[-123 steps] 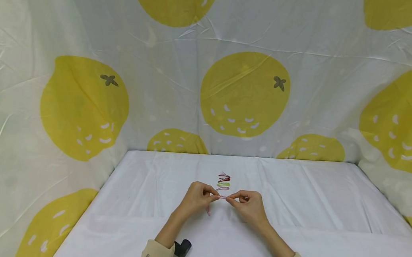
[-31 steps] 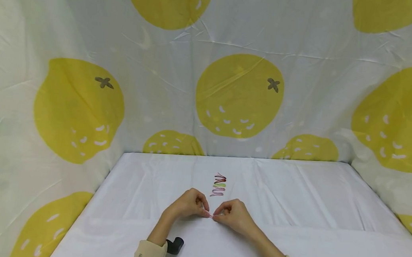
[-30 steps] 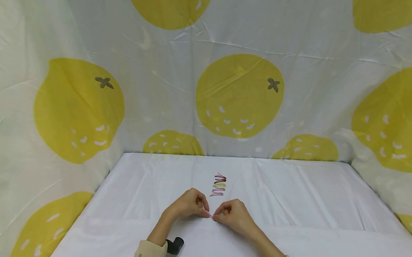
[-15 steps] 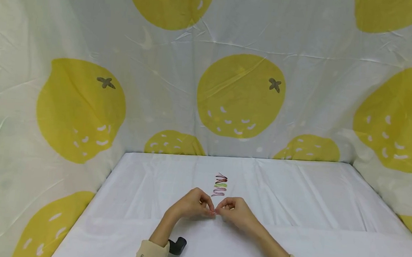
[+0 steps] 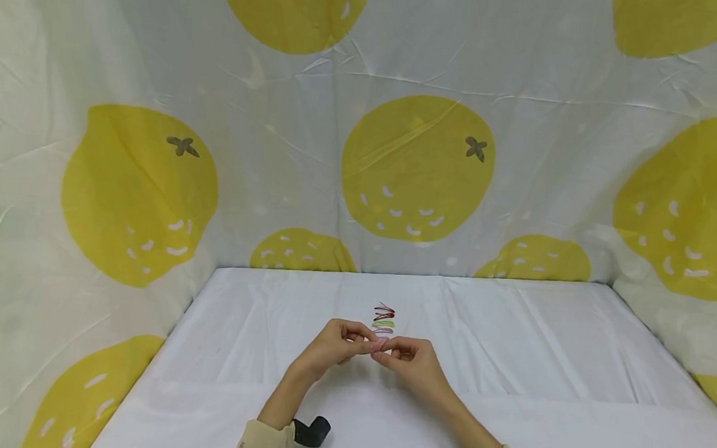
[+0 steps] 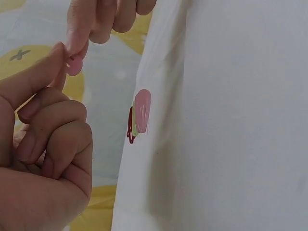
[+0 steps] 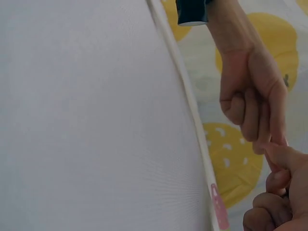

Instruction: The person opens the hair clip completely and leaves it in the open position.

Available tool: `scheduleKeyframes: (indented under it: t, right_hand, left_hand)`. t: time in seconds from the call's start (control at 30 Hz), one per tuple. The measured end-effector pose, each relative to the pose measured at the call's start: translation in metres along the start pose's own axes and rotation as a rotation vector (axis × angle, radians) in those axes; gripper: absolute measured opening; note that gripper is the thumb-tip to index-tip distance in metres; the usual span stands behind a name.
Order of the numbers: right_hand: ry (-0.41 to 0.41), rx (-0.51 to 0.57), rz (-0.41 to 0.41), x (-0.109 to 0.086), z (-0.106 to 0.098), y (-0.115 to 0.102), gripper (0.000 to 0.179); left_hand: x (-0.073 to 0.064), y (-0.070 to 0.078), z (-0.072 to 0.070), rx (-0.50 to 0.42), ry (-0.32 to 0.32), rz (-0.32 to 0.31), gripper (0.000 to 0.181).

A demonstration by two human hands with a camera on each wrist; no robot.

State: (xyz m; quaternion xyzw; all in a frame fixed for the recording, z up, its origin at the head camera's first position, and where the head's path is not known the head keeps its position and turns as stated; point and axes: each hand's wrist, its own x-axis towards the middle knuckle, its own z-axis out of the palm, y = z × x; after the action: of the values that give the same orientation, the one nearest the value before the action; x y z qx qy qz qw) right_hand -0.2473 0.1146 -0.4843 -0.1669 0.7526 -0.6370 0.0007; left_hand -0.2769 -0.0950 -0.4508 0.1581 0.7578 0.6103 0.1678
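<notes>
In the head view both hands meet over the white table, fingertips together. My left hand (image 5: pixel 339 346) pinches a small pink snap hair clip (image 6: pixel 74 66) between thumb and index finger, its other fingers curled in. The right hand (image 5: pixel 414 367) pinches at the same clip from the other side; its fingertips cover most of it, leaving a rounded pink end showing in the left wrist view. Just beyond the fingers, a column of hair clips lies crosswise: dark red clips (image 5: pixel 384 316) farthest, then a green clip (image 5: pixel 383 324), then pink clips (image 6: pixel 143 110), partly hidden by the hands in the head view.
A white cloth (image 5: pixel 512 346) covers the table. Behind and beside it hangs a pale curtain (image 5: pixel 301 144) printed with yellow lemons. Black wrist-worn devices (image 5: pixel 313 432) sit by the sleeves, low over the cloth.
Four seconds ago the hands held a pink clip lengthwise between them, another dangling under the left. They then came nearer the body, and now have moved forward again to the column's near end.
</notes>
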Motion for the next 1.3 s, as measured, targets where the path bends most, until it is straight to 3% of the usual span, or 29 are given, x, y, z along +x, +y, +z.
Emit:
scheduleKeyframes:
  t: [0.13, 0.37, 0.5, 0.63, 0.8, 0.93, 1.07, 1.3]
  right_hand:
    - [0.001, -0.022, -0.040, 0.000, 0.001, 0.001, 0.013]
    - [-0.091, -0.116, -0.071, -0.002, -0.002, -0.002, 0.008]
    - [-0.032, -0.043, 0.007, -0.001, -0.004, -0.003, 0.013]
    - [0.034, -0.004, 0.061, 0.001, -0.005, -0.001, 0.015]
    - [0.054, -0.020, 0.053, 0.003, -0.006, 0.002, 0.015]
    - [0.124, -0.026, 0.014, 0.003, -0.008, 0.001, 0.012]
    - [0.181, -0.038, -0.015, 0.002, -0.010, 0.000, 0.012]
    - [0.199, -0.048, -0.029, 0.003, -0.010, 0.002, 0.013]
  left_hand:
    - [-0.001, 0.001, 0.002, -0.001, 0.005, -0.008, 0.021]
    - [0.000, 0.004, 0.002, 0.068, 0.003, 0.032, 0.021]
    - [-0.001, 0.007, 0.000, 0.084, 0.075, 0.067, 0.020]
    - [-0.003, 0.008, -0.004, 0.073, 0.144, 0.064, 0.019]
    - [-0.002, 0.005, -0.004, 0.049, 0.181, 0.097, 0.015]
    - [-0.001, 0.004, -0.001, 0.034, 0.218, 0.119, 0.012]
    - [-0.001, 0.004, 0.002, 0.104, 0.220, 0.117, 0.007]
    - [-0.001, 0.002, 0.004, 0.253, 0.164, 0.143, 0.006]
